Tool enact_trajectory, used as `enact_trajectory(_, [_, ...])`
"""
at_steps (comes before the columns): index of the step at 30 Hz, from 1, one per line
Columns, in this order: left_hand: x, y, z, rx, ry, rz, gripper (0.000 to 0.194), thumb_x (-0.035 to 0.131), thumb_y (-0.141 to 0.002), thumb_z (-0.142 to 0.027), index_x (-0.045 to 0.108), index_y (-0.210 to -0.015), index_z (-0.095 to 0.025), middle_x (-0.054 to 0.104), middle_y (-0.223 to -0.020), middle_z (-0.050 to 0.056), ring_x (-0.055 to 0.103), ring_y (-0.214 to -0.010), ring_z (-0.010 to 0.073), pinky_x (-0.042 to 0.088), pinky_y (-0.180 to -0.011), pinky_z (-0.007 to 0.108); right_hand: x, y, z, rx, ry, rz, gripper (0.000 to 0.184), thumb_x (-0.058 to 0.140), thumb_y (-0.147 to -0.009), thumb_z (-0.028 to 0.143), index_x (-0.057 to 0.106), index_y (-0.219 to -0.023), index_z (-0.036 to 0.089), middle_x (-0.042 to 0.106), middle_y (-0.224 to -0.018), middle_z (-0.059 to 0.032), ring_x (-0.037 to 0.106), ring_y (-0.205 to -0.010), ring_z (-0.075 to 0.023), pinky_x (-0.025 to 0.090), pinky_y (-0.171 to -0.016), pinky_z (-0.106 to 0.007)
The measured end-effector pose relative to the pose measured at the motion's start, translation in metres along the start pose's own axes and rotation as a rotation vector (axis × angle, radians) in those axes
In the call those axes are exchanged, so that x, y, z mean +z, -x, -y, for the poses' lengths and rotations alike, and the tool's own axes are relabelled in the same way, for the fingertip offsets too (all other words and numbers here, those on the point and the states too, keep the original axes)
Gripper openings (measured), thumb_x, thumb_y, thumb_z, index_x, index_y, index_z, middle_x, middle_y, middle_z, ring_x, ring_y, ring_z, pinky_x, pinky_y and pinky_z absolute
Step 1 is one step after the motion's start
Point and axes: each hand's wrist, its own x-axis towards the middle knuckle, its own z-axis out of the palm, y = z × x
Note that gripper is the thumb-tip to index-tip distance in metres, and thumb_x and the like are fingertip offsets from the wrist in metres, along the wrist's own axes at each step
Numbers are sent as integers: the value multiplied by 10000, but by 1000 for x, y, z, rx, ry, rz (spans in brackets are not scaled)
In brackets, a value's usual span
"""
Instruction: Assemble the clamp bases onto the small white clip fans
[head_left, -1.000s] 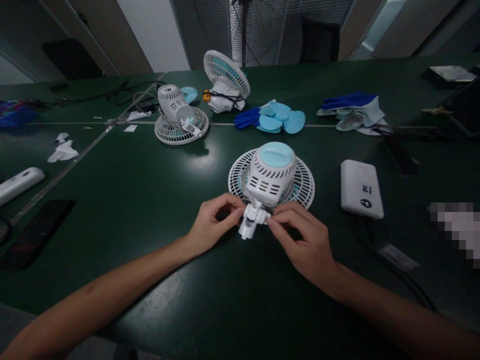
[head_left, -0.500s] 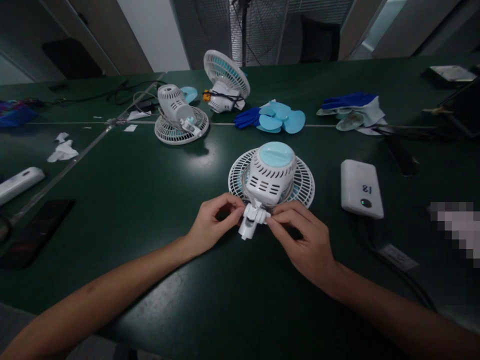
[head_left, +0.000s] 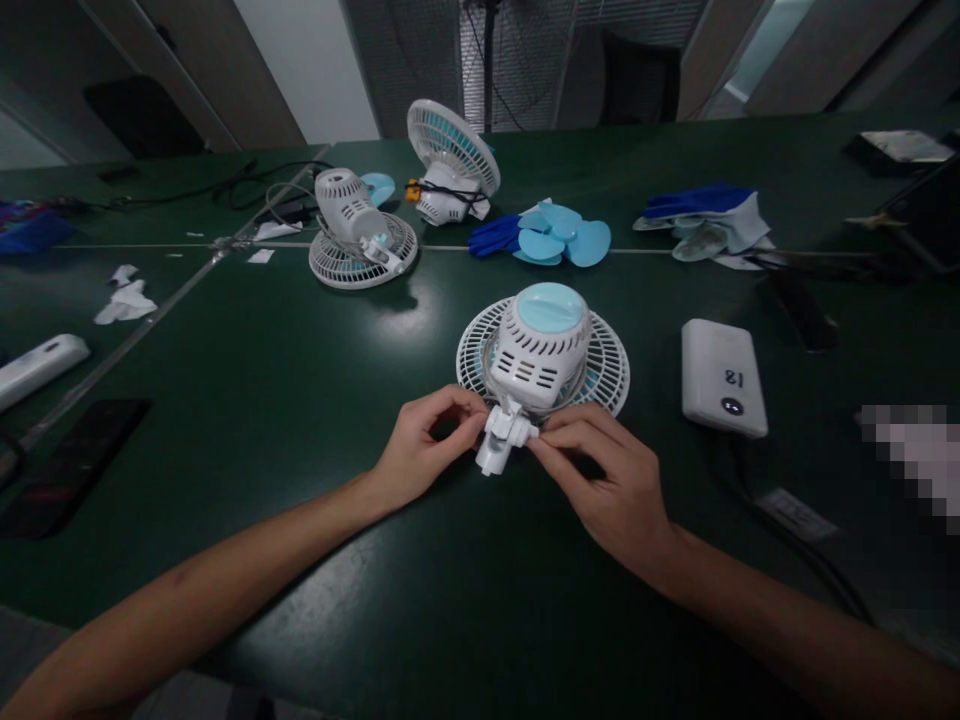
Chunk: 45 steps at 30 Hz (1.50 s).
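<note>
1. Left hand [head_left: 416,448] and right hand [head_left: 616,482] pinch the white clamp [head_left: 504,432], fingertips almost together; the left's exact hold is partly hidden.
2. It looks joined to the near fan [head_left: 534,372], face-down on the desk [head_left: 300,360], blue cap [head_left: 553,308] on.
3. Beyond, a loose blade [head_left: 564,236] lies unfitted.

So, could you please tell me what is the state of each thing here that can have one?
White bracket: held between both hands.
Left hand: fingertips closed at its left side.
Right hand: fingertips pinching its right end.
Near fan: lying face down.
Left rear fan: lying face down.
Far fan: grille raised, tilted.
Blue blade: loose, outside any fan.
Gloves at right: heaped, unworn.
White device: lying flat.
</note>
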Motion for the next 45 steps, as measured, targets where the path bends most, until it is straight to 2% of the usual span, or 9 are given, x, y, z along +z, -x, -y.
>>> enact_trajectory(3, [0, 0, 0, 2, 6, 11, 143, 677, -991, -280, 692, -988, -138, 698, -858, 45, 654, -720, 123, 531, -672, 220, 0, -1, 2, 7, -3, 16, 83, 666, -968, 133, 690, -957, 212, 677, -965, -31, 686, -858, -169, 610, -715, -322])
enact_trajectory(10, [1, 0, -1, -8, 35, 14, 140, 678, -990, -273, 684, -989, -134, 695, -835, 42, 661, -700, 123, 536, -663, 224, 0, 1, 3, -20, -12, -32, 301, 680, -923, 75, 671, -1185, 223, 661, -1102, -58, 680, -886, -162, 621, -676, -289])
enact_trajectory(22, [0, 1, 1, -4, 12, -6, 153, 687, -983, -291, 695, -996, -139, 704, -875, 55, 657, -735, 133, 543, -681, 227, 0, -1, 2, -32, -10, 13, 83, 683, -956, 137, 699, -995, 208, 707, -948, -31, 691, -827, -168, 592, -694, -324])
enact_trajectory(27, [1, 0, -1, -1, 15, 9, 150, 680, -987, -284, 686, -990, -134, 696, -835, 46, 653, -703, 128, 544, -668, 230, 0, 0, 3, -7, -22, 14, 102, 662, -960, 127, 683, -1018, 208, 692, -969, -32, 684, -829, -162, 592, -686, -311])
enact_trajectory(32, [1, 0, -2, -2, 26, 12, 128, 680, -985, -261, 685, -989, -133, 697, -849, 46, 655, -708, 124, 539, -673, 228, 1, 3, 3, -7, -19, -27, 297, 694, -921, 120, 656, -1195, 228, 667, -1114, -59, 678, -830, -160, 610, -657, -305])
enact_trajectory(35, [0, 0, -1, 6, 22, -5, 129, 679, -985, -265, 688, -985, -136, 687, -845, 40, 648, -719, 121, 532, -675, 220, 2, 3, 1, -27, 11, -26, 247, 696, -943, 148, 683, -1169, 244, 696, -1089, -54, 696, -882, -184, 620, -690, -323])
enact_trajectory(40, [-1, 1, 0, 12, 2, -3, 152, 684, -983, -286, 697, -986, -135, 698, -871, 55, 653, -736, 131, 544, -681, 223, 1, -1, 2, -4, 27, 16, 81, 641, -992, 166, 694, -961, 218, 716, -906, -24, 700, -821, -176, 598, -710, -327])
enact_trajectory(43, [-1, 1, 1, 9, 5, 4, 158, 684, -984, -294, 698, -998, -138, 704, -877, 57, 660, -736, 135, 555, -691, 229, 1, -1, 4, 8, 27, 20, 83, 646, -983, 159, 682, -1032, 216, 707, -973, -37, 694, -820, -165, 598, -686, -308])
enact_trajectory(45, [-1, 2, 2, 5, 16, 9, 157, 681, -987, -293, 696, -1007, -138, 704, -877, 57, 662, -733, 135, 559, -694, 232, 1, 1, 3, 5, 29, -3, 192, 683, -953, 147, 662, -1131, 217, 692, -1039, -46, 685, -798, -152, 603, -663, -294])
